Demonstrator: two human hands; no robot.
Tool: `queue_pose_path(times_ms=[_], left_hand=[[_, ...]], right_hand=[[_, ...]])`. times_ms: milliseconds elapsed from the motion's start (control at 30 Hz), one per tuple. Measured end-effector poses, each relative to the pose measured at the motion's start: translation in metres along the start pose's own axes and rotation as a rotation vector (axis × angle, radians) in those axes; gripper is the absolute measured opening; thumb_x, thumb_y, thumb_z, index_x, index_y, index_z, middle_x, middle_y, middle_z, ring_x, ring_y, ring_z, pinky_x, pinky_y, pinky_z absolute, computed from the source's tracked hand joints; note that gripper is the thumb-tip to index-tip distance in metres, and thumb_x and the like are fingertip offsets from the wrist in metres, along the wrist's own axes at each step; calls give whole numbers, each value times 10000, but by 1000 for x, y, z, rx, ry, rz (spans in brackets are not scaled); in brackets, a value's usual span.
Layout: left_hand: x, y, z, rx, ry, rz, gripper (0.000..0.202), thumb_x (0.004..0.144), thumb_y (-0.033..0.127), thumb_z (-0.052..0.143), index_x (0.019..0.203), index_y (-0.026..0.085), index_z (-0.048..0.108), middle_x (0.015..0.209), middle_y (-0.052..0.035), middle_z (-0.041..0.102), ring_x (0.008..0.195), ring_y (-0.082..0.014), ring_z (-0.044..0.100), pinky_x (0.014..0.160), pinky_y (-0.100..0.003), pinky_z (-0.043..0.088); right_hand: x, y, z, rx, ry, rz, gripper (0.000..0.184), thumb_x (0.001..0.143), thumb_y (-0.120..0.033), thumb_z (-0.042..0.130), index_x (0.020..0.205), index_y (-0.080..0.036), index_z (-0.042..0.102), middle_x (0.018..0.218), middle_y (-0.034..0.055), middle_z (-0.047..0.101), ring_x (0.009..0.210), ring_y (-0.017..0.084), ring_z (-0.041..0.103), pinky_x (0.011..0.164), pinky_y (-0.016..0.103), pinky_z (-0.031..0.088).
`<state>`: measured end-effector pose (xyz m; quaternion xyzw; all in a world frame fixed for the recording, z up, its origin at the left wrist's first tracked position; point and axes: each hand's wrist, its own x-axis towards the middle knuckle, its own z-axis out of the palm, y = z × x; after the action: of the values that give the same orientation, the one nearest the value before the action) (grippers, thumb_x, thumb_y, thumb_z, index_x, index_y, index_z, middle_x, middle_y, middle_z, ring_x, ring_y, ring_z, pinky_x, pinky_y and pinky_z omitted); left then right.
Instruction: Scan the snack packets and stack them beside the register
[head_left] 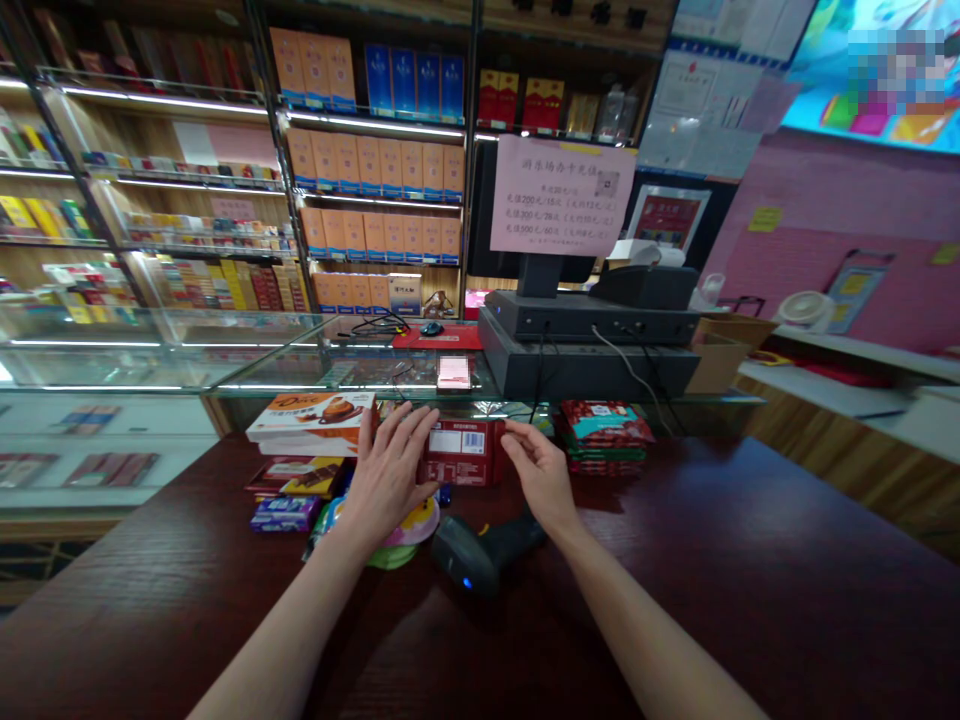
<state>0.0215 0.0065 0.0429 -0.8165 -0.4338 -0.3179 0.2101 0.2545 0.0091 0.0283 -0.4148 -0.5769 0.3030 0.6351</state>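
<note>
A red box (466,452) with a white barcode label stands on the dark wooden counter (750,580). My left hand (390,468) lies against the box's left end with its fingers stretched over it. My right hand (536,470) is at the box's right end, fingers curled and touching it. A black handheld barcode scanner (480,552) lies on the counter just below my right wrist.
White and orange snack boxes (315,420) are stacked left of the red box, with smaller chocolate packs (289,512) in front. Red packets (606,428) sit at the right. A till with a monitor and pink notice (562,195) stands behind. Glass cases and stocked shelves fill the back.
</note>
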Motion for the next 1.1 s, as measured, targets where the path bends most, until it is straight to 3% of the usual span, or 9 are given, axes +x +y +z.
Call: queue_pose_path(times_ms=[133, 333, 600, 733, 867, 1000, 1100], left_hand=[[-2, -7, -1, 12, 13, -22, 885, 775, 292, 768, 1542, 243, 328, 1470, -115, 542, 1433, -340, 392, 1242, -648, 56], [-5, -22, -4, 67, 47, -87, 847, 767, 272, 756, 1514, 215, 360, 1433, -129, 563, 1392, -337, 433, 1241, -635, 38], [-16, -46, 0, 80, 55, -145, 811, 766, 294, 736, 1494, 228, 385, 1416, -135, 564, 1365, -351, 457, 1226, -655, 65], [-19, -52, 1, 91, 32, -143, 819, 768, 296, 731, 1501, 234, 371, 1422, -135, 556, 1373, -349, 448, 1230, -645, 66], [-20, -54, 3, 82, 24, -136, 838, 761, 304, 732, 1509, 242, 361, 1421, -128, 556, 1363, -345, 460, 1234, -645, 48], [-22, -56, 6, 84, 15, -130, 848, 761, 320, 725, 1517, 235, 351, 1417, -128, 556, 1361, -343, 459, 1235, -643, 50], [-23, -57, 7, 99, -5, -135, 851, 766, 335, 722, 1520, 225, 344, 1429, -129, 545, 1363, -341, 454, 1240, -633, 45]], right_hand=[[1, 3, -2, 6, -42, 26, 406, 886, -437, 641, 1226, -216, 662, 1059, 79, 782, 945, 231, 744, 905, 412, 592], [1, 8, -14, -64, -145, 8, 363, 905, -418, 634, 1201, -211, 671, 1130, 101, 772, 1045, 237, 729, 972, 419, 555], [2, 13, -36, -294, -380, 12, 416, 908, -335, 629, 1310, -229, 618, 1149, 80, 766, 1049, 228, 715, 969, 438, 526], [3, 4, -51, -297, -587, 81, 424, 883, -340, 682, 1295, -246, 646, 1184, 76, 757, 1071, 241, 713, 972, 436, 528], [1, -5, -65, -300, -777, 113, 620, 717, -294, 842, 1308, -277, 655, 1221, 69, 748, 1154, 275, 686, 1022, 442, 500], [0, -7, -68, -345, -909, 208, 804, 632, -284, 875, 1385, -267, 594, 1285, 96, 713, 1193, 295, 662, 1011, 434, 500], [1, -7, -66, -462, -1040, 287, 907, 644, -300, 852, 1474, -246, 490, 1389, 119, 641, 1289, 303, 589, 1159, 503, 335]])
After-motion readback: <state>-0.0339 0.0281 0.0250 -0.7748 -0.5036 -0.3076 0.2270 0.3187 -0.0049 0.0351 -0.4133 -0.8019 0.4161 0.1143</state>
